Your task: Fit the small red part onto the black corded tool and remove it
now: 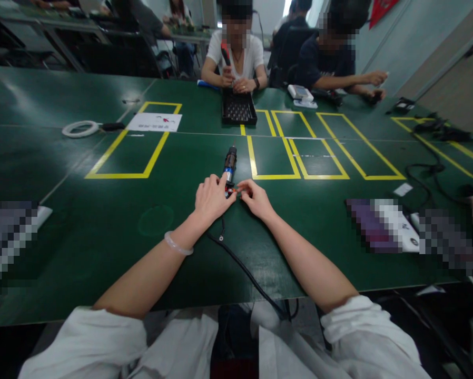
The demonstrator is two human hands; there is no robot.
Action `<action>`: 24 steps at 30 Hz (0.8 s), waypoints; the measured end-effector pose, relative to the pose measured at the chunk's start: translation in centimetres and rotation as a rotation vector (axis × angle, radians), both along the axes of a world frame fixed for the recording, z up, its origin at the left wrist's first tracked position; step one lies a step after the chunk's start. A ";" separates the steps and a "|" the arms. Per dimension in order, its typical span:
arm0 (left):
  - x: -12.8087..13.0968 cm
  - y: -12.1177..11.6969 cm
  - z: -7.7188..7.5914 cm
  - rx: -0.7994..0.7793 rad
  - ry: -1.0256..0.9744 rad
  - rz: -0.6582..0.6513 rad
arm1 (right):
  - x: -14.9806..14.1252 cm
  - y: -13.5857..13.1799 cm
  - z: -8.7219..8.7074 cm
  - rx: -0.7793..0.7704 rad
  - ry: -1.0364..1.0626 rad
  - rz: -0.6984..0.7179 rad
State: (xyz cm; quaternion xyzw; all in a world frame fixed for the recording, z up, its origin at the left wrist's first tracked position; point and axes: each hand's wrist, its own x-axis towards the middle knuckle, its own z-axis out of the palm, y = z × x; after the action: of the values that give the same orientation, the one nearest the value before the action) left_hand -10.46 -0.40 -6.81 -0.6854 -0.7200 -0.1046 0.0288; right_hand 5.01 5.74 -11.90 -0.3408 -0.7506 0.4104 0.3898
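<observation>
A black and blue electric screwdriver [230, 163] lies on the green table [102, 221], its tip pointing away from me and its black cable [244, 268] running back toward my body. My left hand [210, 199] rests at the tool's near end, fingers curled against it. My right hand [255, 198] pinches a small orange-red part at that same end. Both hands meet at the tool's base. A pale bangle sits on my left wrist.
Yellow tape rectangles [134, 147] mark the table. A black tray [238, 109] lies before a person opposite who holds a red tool. A white coil [80, 128] and paper sheet [155, 121] lie far left. Cables [430, 168] and blurred items [382, 223] lie right.
</observation>
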 end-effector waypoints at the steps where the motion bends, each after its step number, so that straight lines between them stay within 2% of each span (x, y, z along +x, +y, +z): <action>1: -0.3 -0.1 0.0 -0.007 0.015 -0.005 | 0.1 0.0 0.0 -0.011 0.008 0.008; 6: -3.3 -1.6 0.3 -0.047 0.092 -0.001 | 0.1 0.1 -0.1 -0.048 0.029 0.033; 10: -6.8 -3.7 0.8 -0.109 0.117 0.070 | 0.1 0.0 0.0 -0.051 0.006 0.036; 17: -13.9 -7.8 1.7 -0.205 0.191 0.279 | 0.1 -0.1 0.1 -0.018 -0.038 0.035; 24: -20.1 -11.8 2.0 -0.275 0.296 0.545 | 0.1 -0.1 -0.1 -0.015 -0.046 0.042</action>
State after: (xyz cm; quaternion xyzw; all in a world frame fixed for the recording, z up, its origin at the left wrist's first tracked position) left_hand -30.57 -12.22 -4.80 -0.4731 -0.8721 0.1056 0.0674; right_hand 5.07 5.67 -12.03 -0.3371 -0.7633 0.4164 0.3611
